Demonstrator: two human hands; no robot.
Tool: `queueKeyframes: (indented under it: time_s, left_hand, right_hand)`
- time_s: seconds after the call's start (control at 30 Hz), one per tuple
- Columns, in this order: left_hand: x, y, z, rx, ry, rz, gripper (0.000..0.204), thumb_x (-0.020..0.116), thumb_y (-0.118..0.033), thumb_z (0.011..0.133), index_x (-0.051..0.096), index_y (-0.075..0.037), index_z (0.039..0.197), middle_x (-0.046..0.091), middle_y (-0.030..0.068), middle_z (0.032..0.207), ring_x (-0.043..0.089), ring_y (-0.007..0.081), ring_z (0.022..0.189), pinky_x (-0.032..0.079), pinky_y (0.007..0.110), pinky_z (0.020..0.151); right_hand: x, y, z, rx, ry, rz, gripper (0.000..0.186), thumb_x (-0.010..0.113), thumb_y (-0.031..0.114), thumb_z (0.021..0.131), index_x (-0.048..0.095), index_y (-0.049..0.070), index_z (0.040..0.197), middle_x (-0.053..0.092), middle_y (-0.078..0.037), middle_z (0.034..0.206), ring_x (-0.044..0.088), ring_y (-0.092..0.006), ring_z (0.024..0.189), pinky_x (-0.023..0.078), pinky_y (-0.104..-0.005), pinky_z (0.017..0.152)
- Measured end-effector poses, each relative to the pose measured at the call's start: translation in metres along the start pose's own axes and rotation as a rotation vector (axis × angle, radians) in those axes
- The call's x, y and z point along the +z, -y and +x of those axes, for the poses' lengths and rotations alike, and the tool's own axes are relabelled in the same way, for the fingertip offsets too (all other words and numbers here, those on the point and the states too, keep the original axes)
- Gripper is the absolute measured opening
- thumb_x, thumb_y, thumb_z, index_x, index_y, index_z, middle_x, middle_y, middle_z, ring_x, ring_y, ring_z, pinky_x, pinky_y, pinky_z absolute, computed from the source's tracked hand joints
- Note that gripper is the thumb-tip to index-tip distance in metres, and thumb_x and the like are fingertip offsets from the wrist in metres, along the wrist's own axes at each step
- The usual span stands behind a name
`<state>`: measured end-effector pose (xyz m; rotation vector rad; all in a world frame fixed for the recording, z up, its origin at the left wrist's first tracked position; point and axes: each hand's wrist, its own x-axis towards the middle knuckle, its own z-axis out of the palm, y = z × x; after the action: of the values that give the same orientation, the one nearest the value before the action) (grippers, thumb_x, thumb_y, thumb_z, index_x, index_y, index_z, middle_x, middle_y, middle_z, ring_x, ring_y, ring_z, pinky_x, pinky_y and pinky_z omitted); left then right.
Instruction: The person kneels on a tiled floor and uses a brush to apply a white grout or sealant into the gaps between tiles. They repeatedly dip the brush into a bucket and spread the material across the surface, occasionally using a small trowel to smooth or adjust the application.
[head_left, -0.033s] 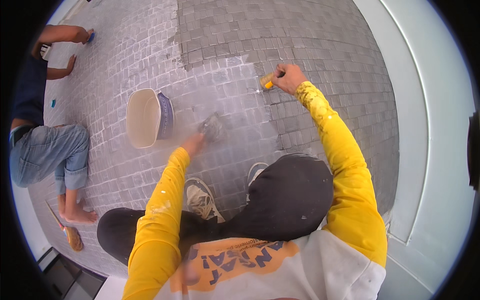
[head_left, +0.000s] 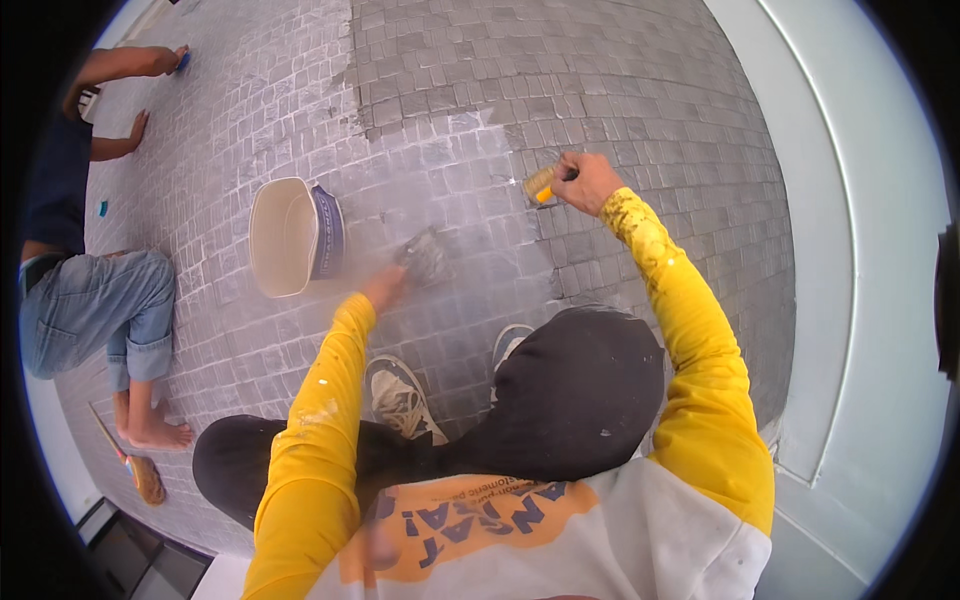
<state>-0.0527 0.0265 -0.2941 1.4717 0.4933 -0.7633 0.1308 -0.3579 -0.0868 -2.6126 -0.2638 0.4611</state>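
My right hand is closed round a small brush with tan bristles and a yellow part, held at the border between lighter and darker grey paving. Lower and to the left, my left hand grips a flat grey tool, smeared by motion; its exact kind is unclear. Beneath both hands lies the patterned stone paving, whitish on the left and darker on the right. A white bucket with a blue label stands left of my left hand, its mouth facing up.
At the far left a co-worker in jeans sits on the paving, one hand on a small blue thing. A long-handled brush lies at the lower left. A pale wall bounds the right. My shoes are close below.
My right hand has come a little nearer to me and slightly right with the brush. The left hand stays at about the same place with the grey tool.
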Motion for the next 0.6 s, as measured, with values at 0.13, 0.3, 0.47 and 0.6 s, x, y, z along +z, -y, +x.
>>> queueKeyframes:
  time_s: [0.13,0.3,0.47,0.6]
  left_hand:
    - [-0.003,-0.01,0.001,-0.18,-0.012,-0.178,0.028,0.057,-0.037,0.098,0.057,-0.019,0.12,0.062,-0.0022,0.106,0.061,0.0193,0.098,0.045,0.037,0.089]
    - [-0.003,-0.017,0.001,-0.231,-0.056,-0.17,0.028,0.058,-0.039,0.098,0.056,-0.019,0.117,0.062,-0.001,0.103,0.066,0.0216,0.099,0.048,0.037,0.084]
    - [-0.01,0.017,0.018,-0.13,-0.126,-0.068,0.021,0.055,-0.038,0.1,0.056,-0.019,0.108,0.063,-0.0016,0.095,0.067,0.019,0.09,0.049,0.033,0.076]
    - [-0.021,0.053,0.036,0.064,-0.164,0.266,0.02,0.053,-0.038,0.1,0.057,-0.019,0.104,0.063,-0.0024,0.088,0.066,0.0163,0.084,0.05,0.03,0.073]
  right_hand:
    - [-0.002,-0.052,-0.123,-0.065,0.199,0.044,0.022,0.07,0.016,0.076,0.066,-0.003,0.086,0.069,-0.014,0.076,0.069,-0.0239,0.071,0.056,-0.0331,0.073]
    - [-0.05,-0.077,-0.071,0.363,0.298,0.288,0.018,0.069,0.012,0.075,0.066,-0.003,0.085,0.067,-0.011,0.067,0.067,-0.0152,0.056,0.057,-0.0278,0.054]
    - [-0.051,-0.04,0.105,0.219,-0.158,0.356,0.019,0.07,0.016,0.076,0.065,0.002,0.088,0.068,-0.01,0.079,0.068,-0.0147,0.06,0.059,-0.0278,0.056]
    - [-0.031,-0.01,0.174,-0.035,-0.504,0.336,0.027,0.072,0.022,0.077,0.067,0.004,0.096,0.072,-0.011,0.089,0.071,-0.021,0.079,0.058,-0.0317,0.075]
